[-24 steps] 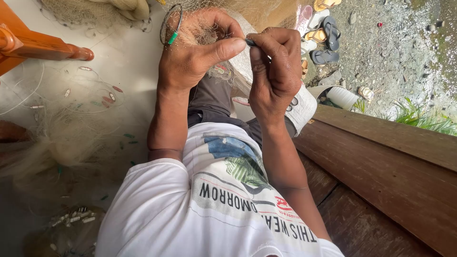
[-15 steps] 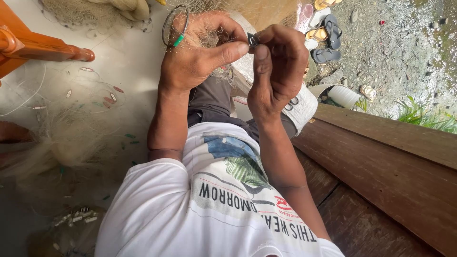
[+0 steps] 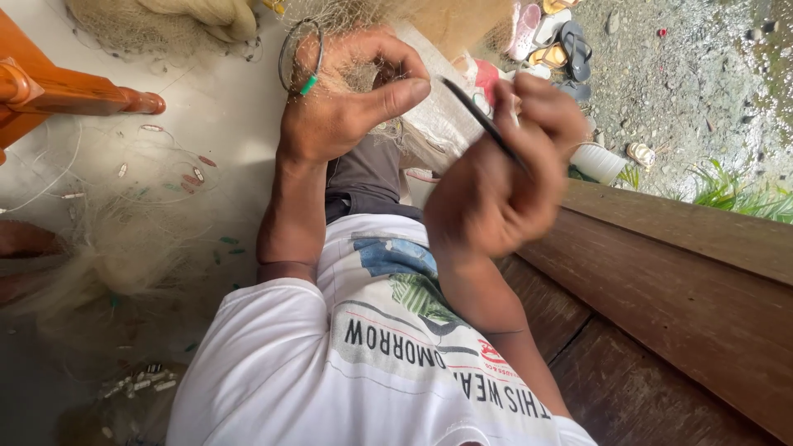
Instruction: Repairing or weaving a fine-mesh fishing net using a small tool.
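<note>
My left hand [image 3: 347,103] is raised in front of me, thumb pressed to the fingers, pinching a bunch of pale fishing net [image 3: 429,99]. A thin loop of line with a green tip [image 3: 299,58] hangs beside its knuckles. My right hand [image 3: 504,177] is blurred by motion. It sits a little right of and below the left hand, closed on a thin dark netting needle [image 3: 483,124] that points up toward the left thumb. My white printed shirt [image 3: 372,355] fills the lower middle.
More net with small floats and weights [image 3: 124,239] lies spread on the pale floor at left. An orange wooden furniture leg [image 3: 74,95] juts in at upper left. A brown wooden plank bench [image 3: 686,289] runs along the right. Sandals [image 3: 562,41] and a white cup [image 3: 599,161] lie on gravel beyond.
My right hand has pulled away from the left hand, down and toward me, drawing the needle out of the net. The left hand has kept its pinch and place.
</note>
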